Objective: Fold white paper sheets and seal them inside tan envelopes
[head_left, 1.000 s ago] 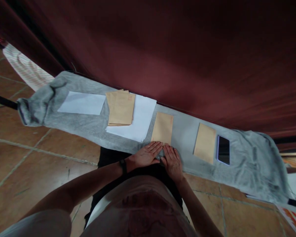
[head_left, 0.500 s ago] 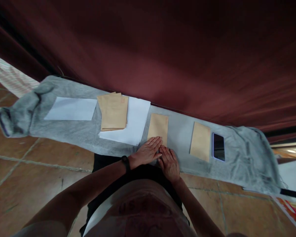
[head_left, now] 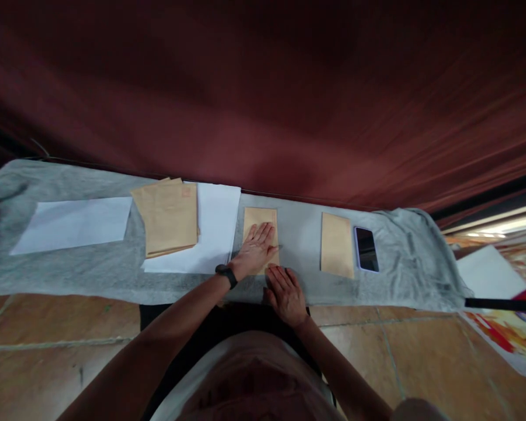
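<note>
- A brown envelope [head_left: 260, 217] lay flat on the grey cloth [head_left: 302, 231], near the middle of the long covered surface and straight in front of the person.
- The left hand [head_left: 256, 248] rested palm down on the lower half of that envelope, open and flat with the fingers slightly spread, gripping nothing.
- A black wristband [head_left: 227, 274] sat on the left wrist, just off the envelope's near left corner.
- The right hand [head_left: 284, 290] lay flat on the cloth just beside the envelope's near edge, fingers straight and close together, holding nothing; whether its fingertips touched the envelope could not be told.
- To the right, apart from the first, a second envelope [head_left: 336, 252] lay flat, with a dark phone [head_left: 366, 249] just beside its right edge.
- To the left, a white sheet [head_left: 218, 228] lay just beside the first envelope, with a loose stack of envelopes [head_left: 169, 217] overlapping its left part.
- Farther left lay a white paper [head_left: 72, 225], on its own.
- A dark red curtain [head_left: 263, 99] hung behind the surface, and a tiled floor [head_left: 48, 342] showed below it.
</note>
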{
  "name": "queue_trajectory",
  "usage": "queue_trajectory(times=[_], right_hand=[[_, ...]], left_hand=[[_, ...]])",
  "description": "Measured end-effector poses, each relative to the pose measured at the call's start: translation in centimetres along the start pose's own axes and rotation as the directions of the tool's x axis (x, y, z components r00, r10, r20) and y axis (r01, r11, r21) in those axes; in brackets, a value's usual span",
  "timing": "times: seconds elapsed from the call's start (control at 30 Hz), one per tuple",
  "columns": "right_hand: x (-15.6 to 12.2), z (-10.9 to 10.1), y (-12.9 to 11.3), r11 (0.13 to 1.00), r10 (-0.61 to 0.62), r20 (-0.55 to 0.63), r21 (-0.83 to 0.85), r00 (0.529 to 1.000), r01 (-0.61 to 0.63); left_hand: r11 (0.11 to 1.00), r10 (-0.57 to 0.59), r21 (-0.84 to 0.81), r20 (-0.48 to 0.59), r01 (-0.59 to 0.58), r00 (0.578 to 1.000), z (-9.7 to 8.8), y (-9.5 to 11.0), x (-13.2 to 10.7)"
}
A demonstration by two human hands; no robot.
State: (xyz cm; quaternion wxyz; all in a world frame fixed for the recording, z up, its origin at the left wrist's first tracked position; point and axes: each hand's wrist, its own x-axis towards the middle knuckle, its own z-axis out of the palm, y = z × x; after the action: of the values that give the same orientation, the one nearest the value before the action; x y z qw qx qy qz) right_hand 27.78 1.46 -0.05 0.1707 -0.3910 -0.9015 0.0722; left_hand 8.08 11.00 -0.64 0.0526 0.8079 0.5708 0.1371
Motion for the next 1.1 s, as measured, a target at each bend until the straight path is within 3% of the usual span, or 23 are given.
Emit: queue_trajectory(times=[0.17,0.3,0.67,0.97,1.1], right_hand=[[0.2,0.0,-0.1,1.0,0.007,0.008,0.003,1.0,-0.007],[0.2,0.1,-0.2,1.0,0.017,0.004,-0.001,1.0,-0.017],[0.1,0.5,-0.1,1.0,0.024,-0.016,0.001,1.0,-0.024],[-0.2,0.9,-0.1,0.999,0.032,-0.052,0.001,0.998,-0.032],[-0.2,1.0,0.0,1.0,0.025,-0.064,-0.004,0.998,-0.025]], left_hand=[[0.998,-0.059,-0.001,0.008,0.059,0.998,0.0,-0.3,2.5],[0.999,-0.049,0.004,-0.002,0.049,0.999,-0.1,-0.4,2.9],[0.999,0.046,-0.022,-0.007,-0.046,0.999,0.1,0.4,0.2],[0.998,0.052,-0.035,-0.027,-0.053,0.998,0.1,1.4,-1.5],[0.997,0.067,-0.038,0.014,-0.066,0.998,-0.3,1.9,-2.4]])
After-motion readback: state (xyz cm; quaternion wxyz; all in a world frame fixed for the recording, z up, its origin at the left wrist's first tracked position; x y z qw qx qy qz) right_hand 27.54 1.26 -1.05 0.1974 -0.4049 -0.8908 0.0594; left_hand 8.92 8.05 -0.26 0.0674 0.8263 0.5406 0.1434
